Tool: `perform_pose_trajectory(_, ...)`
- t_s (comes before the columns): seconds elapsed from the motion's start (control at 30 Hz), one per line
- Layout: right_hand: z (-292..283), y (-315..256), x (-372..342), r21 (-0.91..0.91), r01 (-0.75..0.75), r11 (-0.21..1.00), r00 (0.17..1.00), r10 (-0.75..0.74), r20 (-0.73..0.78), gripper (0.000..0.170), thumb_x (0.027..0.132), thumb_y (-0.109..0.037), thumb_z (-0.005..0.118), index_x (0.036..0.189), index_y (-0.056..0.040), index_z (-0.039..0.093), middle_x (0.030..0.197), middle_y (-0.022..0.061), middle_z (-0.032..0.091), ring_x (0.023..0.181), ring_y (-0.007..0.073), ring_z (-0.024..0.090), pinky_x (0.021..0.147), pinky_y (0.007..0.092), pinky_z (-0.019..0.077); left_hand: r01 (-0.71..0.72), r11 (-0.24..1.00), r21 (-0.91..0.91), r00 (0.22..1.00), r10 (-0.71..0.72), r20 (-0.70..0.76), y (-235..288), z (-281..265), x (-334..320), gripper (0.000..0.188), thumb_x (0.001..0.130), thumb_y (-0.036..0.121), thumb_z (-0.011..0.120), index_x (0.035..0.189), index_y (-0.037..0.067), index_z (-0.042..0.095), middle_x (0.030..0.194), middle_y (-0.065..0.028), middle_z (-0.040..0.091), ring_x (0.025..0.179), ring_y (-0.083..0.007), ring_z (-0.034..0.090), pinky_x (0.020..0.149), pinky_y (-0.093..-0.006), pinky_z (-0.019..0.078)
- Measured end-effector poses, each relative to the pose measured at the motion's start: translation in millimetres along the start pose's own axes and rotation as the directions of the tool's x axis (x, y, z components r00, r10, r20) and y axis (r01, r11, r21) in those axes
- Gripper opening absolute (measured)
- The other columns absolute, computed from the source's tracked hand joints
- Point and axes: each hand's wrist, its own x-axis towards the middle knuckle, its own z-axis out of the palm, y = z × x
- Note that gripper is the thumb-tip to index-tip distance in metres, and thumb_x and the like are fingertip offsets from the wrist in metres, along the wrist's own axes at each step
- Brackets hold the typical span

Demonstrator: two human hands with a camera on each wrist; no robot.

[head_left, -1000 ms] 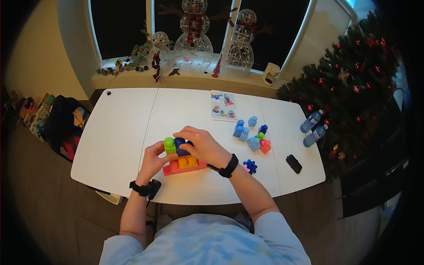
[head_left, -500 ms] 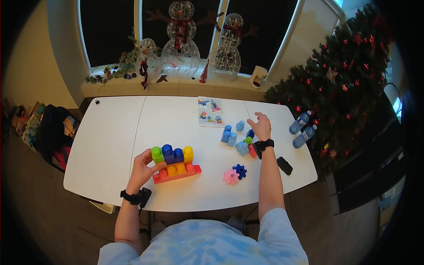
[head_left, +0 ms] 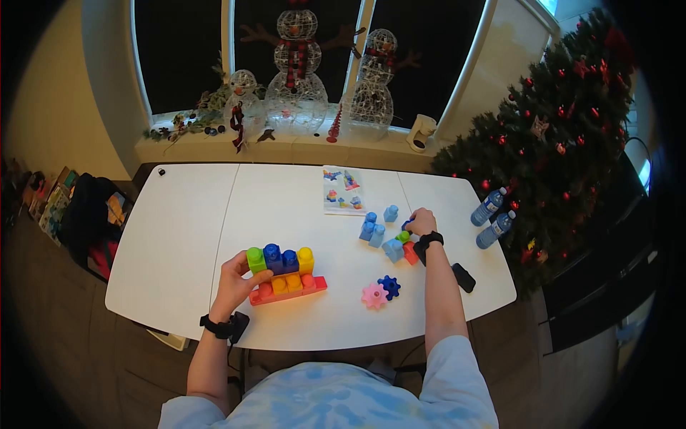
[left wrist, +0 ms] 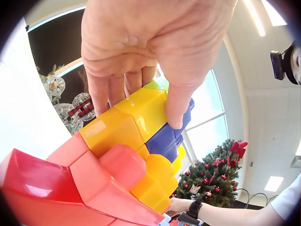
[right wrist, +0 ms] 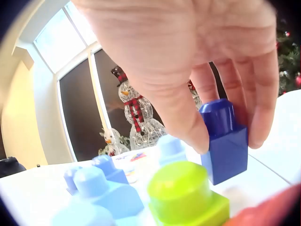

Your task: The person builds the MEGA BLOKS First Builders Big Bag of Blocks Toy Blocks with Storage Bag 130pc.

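Observation:
My left hand grips the left end of a toy block build, thumb in front and fingers behind. Its base is a long red-pink row; orange-yellow blocks and a top row of green, dark blue and yellow blocks sit above. At the right of the table, my right hand pinches a single dark blue block between thumb and fingers. Close by it stand a lime green block, a red block and several light blue blocks.
A pink gear and a dark blue gear lie near the front. Behind the loose blocks is a picture sheet. Two water bottles and a black phone-like item lie on the right side of the white table.
My right hand has left the block build, reached right to the loose blocks and taken hold of a dark blue one. My left hand stays on the build, where a yellow block on top came into sight.

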Motion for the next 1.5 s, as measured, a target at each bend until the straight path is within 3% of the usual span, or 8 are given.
perform_pose_trajectory(0.07, -9.8, -6.4, -6.6, 0.048, 0.117, 0.992, 0.98, -0.108, -0.165, 0.038, 0.069, -0.02, 0.085, 0.102, -0.0036, 0.078, 0.1, 0.0197, 0.076, 0.096, 0.0345, 0.074, 0.09, 0.0416, 0.0595, -0.009, 1.0, 0.005, 1.0, 0.009, -0.009, -1.2, 0.1, -0.1, 0.034, 0.085, 0.003, 0.083, 0.116, 0.001, 0.068, 0.107, -0.0045, 0.074, 0.1, -0.0148, 0.07, 0.095, -0.0324, 0.0563)
perform_pose_trajectory(0.2, -55.0, -68.8, -53.8, 0.191, 0.323, 0.927, 0.926, -0.268, -0.266, 0.039, 0.073, -0.012, 0.082, 0.11, -0.0015, 0.074, 0.101, 0.0176, 0.076, 0.093, 0.0305, 0.075, 0.086, 0.0388, 0.0607, 0.035, 0.999, 0.026, 0.999, -0.035, -0.008, 1.0, -0.9, 0.0, 0.038, 0.085, 0.006, 0.085, 0.118, 0.001, 0.068, 0.109, -0.006, 0.075, 0.104, -0.0152, 0.071, 0.1, -0.033, 0.0551)
perform_pose_trajectory(0.27, -78.0, -118.0, -96.2, 0.58, 0.446, 0.681, 0.879, -0.455, -0.142, 0.038, 0.077, -0.005, 0.078, 0.114, 0.0, 0.071, 0.104, 0.0158, 0.075, 0.091, 0.0246, 0.074, 0.082, 0.0345, 0.0611, 0.045, 0.999, 0.013, 0.999, -0.046, 0.005, 1.3, -1.5, 0.7, 0.04, 0.084, 0.009, 0.086, 0.119, 0.0, 0.068, 0.11, -0.0074, 0.075, 0.107, -0.0158, 0.071, 0.103, -0.0337, 0.0541)
perform_pose_trajectory(0.3, -76.3, -133.8, -110.3, 0.631, 0.517, 0.579, 0.811, -0.567, -0.144, 0.039, 0.078, -0.003, 0.078, 0.116, 0.0005, 0.069, 0.108, 0.0142, 0.074, 0.091, 0.0207, 0.073, 0.081, 0.0314, 0.0608, 0.051, 0.998, 0.021, 0.999, -0.051, -0.004, 1.1, -1.9, 0.4, 0.04, 0.084, 0.009, 0.086, 0.119, 0.0, 0.068, 0.11, -0.0074, 0.075, 0.107, -0.0158, 0.071, 0.103, -0.0337, 0.0541)
perform_pose_trajectory(0.43, -85.8, -192.5, -167.8, 0.579, 0.707, 0.407, 0.558, -0.824, -0.103, 0.039, 0.084, -0.004, 0.078, 0.123, -0.006, 0.069, 0.114, 0.0123, 0.07, 0.1, 0.0248, 0.07, 0.084, 0.0319, 0.0591, 0.03, 1.0, -0.008, 0.999, -0.03, 0.011, 0.6, -2.2, 0.3, 0.041, 0.084, 0.01, 0.086, 0.119, 0.0, 0.067, 0.111, -0.0076, 0.075, 0.109, -0.016, 0.07, 0.102, -0.0335, 0.0543)
perform_pose_trajectory(0.6, -64.5, -223.0, -185.3, 0.552, 0.769, 0.321, 0.453, -0.884, -0.117, 0.041, 0.087, -0.002, 0.077, 0.127, -0.0064, 0.067, 0.115, 0.0127, 0.07, 0.099, 0.0278, 0.071, 0.087, 0.035, 0.0571, 0.032, 0.999, 0.014, 0.999, -0.032, 0.019, 2.0, -2.0, 0.6, 0.042, 0.084, 0.009, 0.086, 0.12, -0.001, 0.067, 0.111, -0.0074, 0.075, 0.107, -0.0154, 0.07, 0.101, -0.0333, 0.0547)
perform_pose_trajectory(0.93, -56.4, -236.8, -195.3, 0.539, 0.76, 0.363, 0.461, -0.886, -0.054, 0.039, 0.083, 0.0, 0.073, 0.121, -0.0031, 0.064, 0.113, 0.0158, 0.068, 0.104, 0.037, 0.067, 0.092, 0.0422, 0.0554, -0.001, 1.0, 0.016, 1.0, 0.001, 0.02, 3.9, -0.3, 0.2, 0.04, 0.085, 0.009, 0.085, 0.119, -0.001, 0.066, 0.109, -0.0072, 0.074, 0.105, -0.0147, 0.07, 0.1, -0.033, 0.055)
perform_pose_trajectory(1.5, -49.1, -236.3, -195.7, 0.534, 0.761, 0.369, 0.485, -0.87, -0.09, 0.041, 0.083, -0.001, 0.073, 0.123, -0.0034, 0.066, 0.112, 0.0176, 0.07, 0.101, 0.0378, 0.068, 0.09, 0.0418, 0.0557, 0.012, 0.999, 0.034, 1.0, -0.013, 0.021, 4.2, -0.1, -0.1, 0.039, 0.085, 0.006, 0.084, 0.12, -0.001, 0.066, 0.11, -0.0076, 0.074, 0.105, -0.0152, 0.07, 0.101, -0.0337, 0.0551)
